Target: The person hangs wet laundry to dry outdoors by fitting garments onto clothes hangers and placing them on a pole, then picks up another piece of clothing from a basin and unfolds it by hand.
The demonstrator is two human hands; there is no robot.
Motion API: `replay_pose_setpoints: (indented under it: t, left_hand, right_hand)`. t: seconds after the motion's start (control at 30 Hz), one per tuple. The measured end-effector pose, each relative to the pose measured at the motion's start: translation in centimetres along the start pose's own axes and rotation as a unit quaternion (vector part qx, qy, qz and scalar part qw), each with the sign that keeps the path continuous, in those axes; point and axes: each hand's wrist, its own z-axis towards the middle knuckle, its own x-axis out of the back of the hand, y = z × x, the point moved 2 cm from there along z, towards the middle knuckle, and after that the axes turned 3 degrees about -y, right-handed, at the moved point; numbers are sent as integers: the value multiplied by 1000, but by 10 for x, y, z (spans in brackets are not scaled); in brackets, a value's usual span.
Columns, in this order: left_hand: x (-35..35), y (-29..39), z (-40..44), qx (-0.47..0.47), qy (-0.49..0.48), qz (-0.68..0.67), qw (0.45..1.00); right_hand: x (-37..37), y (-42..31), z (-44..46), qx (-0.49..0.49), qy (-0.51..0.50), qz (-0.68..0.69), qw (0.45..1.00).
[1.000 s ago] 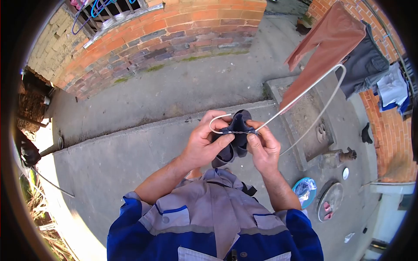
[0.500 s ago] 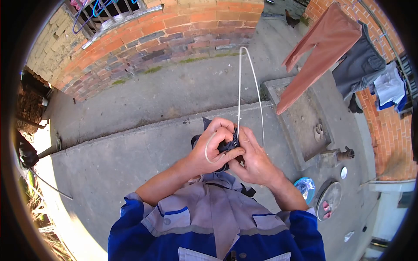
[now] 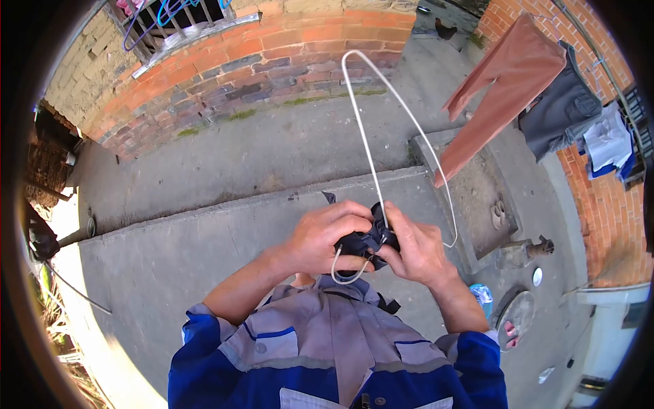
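Observation:
Both hands meet in front of my chest around a bunched black item (image 3: 355, 243), perhaps fabric or straps; its kind is not clear. My left hand (image 3: 323, 235) grips it from the left, fingers curled over the top and thumb below. From the other side my right hand (image 3: 420, 247) pinches it between thumb and fingers. A thin white wire or cord (image 3: 365, 140) rises from between the hands, bends far out in a long narrow loop and comes back down right of my right hand. A smaller white loop hangs below the black item near my left thumb.
Trousers (image 3: 507, 85) and other laundry hang at the right. Beneath them lies a concrete-edged pit (image 3: 470, 194) holding shoes. A blue basin (image 3: 482, 296) and a round lid (image 3: 516, 317) with pink slippers are on the ground at lower right. A brick wall (image 3: 252, 68) stands ahead.
The long white loop has swung left at its top and opened wider, its free side shifting right. My hands have moved slightly apart, showing more of the black item.

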Motion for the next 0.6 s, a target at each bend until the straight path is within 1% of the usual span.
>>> replay_pose_setpoints:
  t: [0.03, 0.07, 0.1, 0.13, 0.2, 0.3, 0.33, 0.4, 0.43, 0.53, 0.6]
  left_hand:
    - [3, -4, -3, 1, -11, 7, 1000]
    - [6, -8, -3, 0, -23, 15, 1000]
    - [9, -8, -1, -3, -10, 14, 1000]
    - [11, -12, -3, 15, -45, 21, 999]
    - [17, -21, -11, 51, -114, 36, 992]
    - [18, -59, -27, 52, -142, 19, 988]
    - [19, -73, -33, 62, -133, 32, 989]
    - [22, -98, -44, 80, -117, 58, 988]
    - [28, -104, -44, 89, -126, 102, 983]
    - [39, -114, -37, 96, -90, 158, 979]
    - [39, -111, -29, 119, -120, 181, 969]
  right_hand:
    - [4, 0, 3, 6, 7, -5, 1000]
    - [7, 0, 5, 16, -13, -15, 1000]
    - [10, 0, 7, 25, -33, -27, 999]
    - [13, 0, 8, 34, -54, -39, 997]
    - [19, 1, 6, 26, -55, -42, 997]
    - [29, 4, 3, 21, -56, -50, 997]
    - [34, 5, 3, 19, -54, -56, 997]
    - [43, 4, 6, 3, -91, -58, 994]
    - [45, 4, 7, -1, -105, -53, 993]
    - [45, 10, 8, -23, -146, -38, 988]
    - [45, 15, 9, -53, -174, -12, 983]
